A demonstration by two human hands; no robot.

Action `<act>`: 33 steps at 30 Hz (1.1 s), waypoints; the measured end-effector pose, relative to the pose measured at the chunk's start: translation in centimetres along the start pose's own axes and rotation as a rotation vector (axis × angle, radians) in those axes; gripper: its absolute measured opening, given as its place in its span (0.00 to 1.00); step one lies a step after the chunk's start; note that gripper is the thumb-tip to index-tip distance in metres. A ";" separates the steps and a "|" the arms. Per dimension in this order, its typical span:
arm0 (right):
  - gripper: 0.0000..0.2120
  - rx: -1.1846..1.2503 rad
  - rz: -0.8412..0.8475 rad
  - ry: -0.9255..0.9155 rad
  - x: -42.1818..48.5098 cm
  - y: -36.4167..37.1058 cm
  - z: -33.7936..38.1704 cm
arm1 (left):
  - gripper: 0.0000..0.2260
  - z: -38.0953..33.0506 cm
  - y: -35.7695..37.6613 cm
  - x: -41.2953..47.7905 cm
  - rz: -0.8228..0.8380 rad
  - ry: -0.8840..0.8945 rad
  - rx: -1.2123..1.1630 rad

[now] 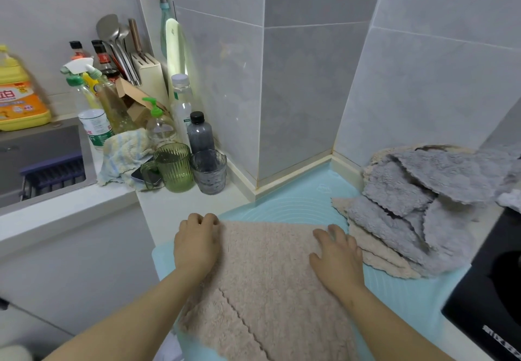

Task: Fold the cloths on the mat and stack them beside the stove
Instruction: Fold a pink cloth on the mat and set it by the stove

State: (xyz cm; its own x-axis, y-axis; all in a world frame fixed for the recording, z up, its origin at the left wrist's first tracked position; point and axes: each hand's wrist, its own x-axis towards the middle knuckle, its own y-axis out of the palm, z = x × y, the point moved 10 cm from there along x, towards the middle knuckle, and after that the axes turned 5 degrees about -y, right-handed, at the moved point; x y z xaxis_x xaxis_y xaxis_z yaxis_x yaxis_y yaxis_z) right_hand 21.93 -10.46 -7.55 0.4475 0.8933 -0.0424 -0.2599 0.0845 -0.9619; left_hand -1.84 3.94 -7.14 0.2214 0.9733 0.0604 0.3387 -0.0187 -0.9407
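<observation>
Progress: early, first fold | beige cloth (270, 276) on mat (296, 205), 6 o'clock | left hand (197, 245) grips its 10 o'clock corner | right hand (338, 256) presses flat, fingers spread | unfolded pile (423, 219) waits, 2 o'clock, beside stove (493, 290)

- left hand (196, 243): bare, slim fingers
- right hand (337, 259): bare, same build
- left forearm (127, 312), right forearm (394, 324): bare to the near frame edge
</observation>
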 end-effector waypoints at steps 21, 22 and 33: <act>0.30 0.208 0.075 -0.486 -13.3 4.4 7.2 | 0.25 2.1 1.6 -10.8 0.398 0.208 -0.096; 0.29 0.183 0.157 -0.502 -13.5 5.0 7.5 | 0.23 1.9 1.4 -10.7 0.389 0.212 -0.065; 0.19 0.197 0.263 -0.439 -11.7 3.5 5.9 | 0.06 3.0 0.0 -9.0 0.458 0.031 -0.441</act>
State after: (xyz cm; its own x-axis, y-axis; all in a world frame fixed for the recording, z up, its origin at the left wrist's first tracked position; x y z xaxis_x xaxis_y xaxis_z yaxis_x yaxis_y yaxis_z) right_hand 10.72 -18.05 -8.78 -0.0426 0.9922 -0.1174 -0.4891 -0.1231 -0.8635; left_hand -6.62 -4.10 -8.66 0.4571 0.8372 -0.3001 0.5465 -0.5306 -0.6480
